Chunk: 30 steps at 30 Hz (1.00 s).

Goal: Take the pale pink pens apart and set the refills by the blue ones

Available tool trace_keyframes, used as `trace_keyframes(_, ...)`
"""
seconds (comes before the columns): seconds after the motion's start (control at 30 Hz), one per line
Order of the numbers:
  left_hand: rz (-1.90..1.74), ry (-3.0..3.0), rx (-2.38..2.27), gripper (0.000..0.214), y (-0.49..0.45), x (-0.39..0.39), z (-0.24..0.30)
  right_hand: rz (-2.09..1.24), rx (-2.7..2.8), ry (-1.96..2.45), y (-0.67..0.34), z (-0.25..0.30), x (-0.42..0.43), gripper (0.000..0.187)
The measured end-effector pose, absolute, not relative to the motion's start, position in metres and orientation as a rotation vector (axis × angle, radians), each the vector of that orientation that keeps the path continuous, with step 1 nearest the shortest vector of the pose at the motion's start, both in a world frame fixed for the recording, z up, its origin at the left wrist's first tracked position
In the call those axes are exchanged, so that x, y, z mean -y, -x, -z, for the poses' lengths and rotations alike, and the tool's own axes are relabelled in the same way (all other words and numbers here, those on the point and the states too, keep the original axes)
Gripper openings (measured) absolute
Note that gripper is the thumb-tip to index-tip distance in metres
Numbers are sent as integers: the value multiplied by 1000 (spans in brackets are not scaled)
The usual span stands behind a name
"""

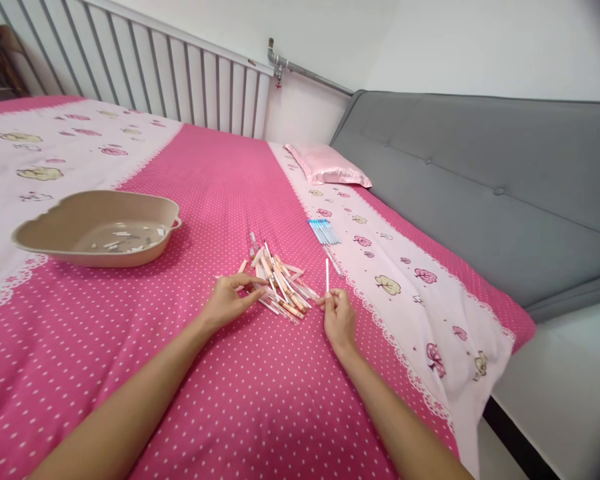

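When listed from the hands outward: right hand (339, 319), just right of centre, pinching a white stick (327, 275) between thumb and fingers, upright in the frame. Left hand (229, 298), left of centre, thumb and fingers curved in at the left edge of a loose pile of pens (283, 283); grip on any single piece there too small to tell. Pile at centre of the frame, crossed and jumbled, in white, clear, pink and orange-brown, on a pink dotted bed cover (260, 407). Right of centre, above the right hand: a row of blue-topped pens (325, 231), side by side, with slender pale lengths (333, 261) just below. Left of the frame: a tan basin (95, 257), small white and grey pieces (125, 234) scattered inside. Upper right of centre: a pink pillow (325, 165).

Progress, by judgement: partway. Apparently done: one neat row. Apparently left: the whole jumbled pile, plus the stick in hand.
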State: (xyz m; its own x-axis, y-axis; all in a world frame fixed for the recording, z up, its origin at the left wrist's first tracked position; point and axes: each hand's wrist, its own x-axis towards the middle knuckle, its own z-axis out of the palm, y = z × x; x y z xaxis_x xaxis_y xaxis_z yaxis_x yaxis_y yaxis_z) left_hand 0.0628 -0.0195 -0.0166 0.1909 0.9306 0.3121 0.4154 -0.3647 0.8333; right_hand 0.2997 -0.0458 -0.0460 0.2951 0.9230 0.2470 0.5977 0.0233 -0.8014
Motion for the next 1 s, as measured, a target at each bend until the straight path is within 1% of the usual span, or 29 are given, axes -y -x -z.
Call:
trace_keyframes(0.17, -1089, -1843, -1114, 28, -70, 23, 16, -665, 1277, 1508, -286, 31, 52, 23)
trace_keyframes(0.3, -1128, -1879, -1016, 27, -79, 31, 11, -778, 1186, 1462, -275, 17, 58, 23)
trace_keyframes(0.47, -1011, -1743, -904, 31, -91, 43, 7, -949, 1136, 1331, -262, 2, 67, 21)
trace_keyframes(0.63, -941, -1739, -839, 28, -96, 46, 11, -1030, 1140, 1162, -253, -8, 74, 19)
trace_keyframes(0.7, -917, -1768, -861, 28, -97, 47, 13, -1033, 1161, 1130, -252, -12, 78, 27)
trace_keyframes(0.8, -889, -1824, -883, 29, -97, 49, 12, -965, 1230, 1121, -251, -18, 83, 49)
trace_keyframes(0.87, -867, -1850, -890, 30, -97, 50, 11, -901, 1293, 1124, -251, -22, 86, 61)
trace_keyframes(1.0, -825, -1872, -898, 33, -97, 51, 12, -795, 1385, 1115, -250, -25, 88, 73)
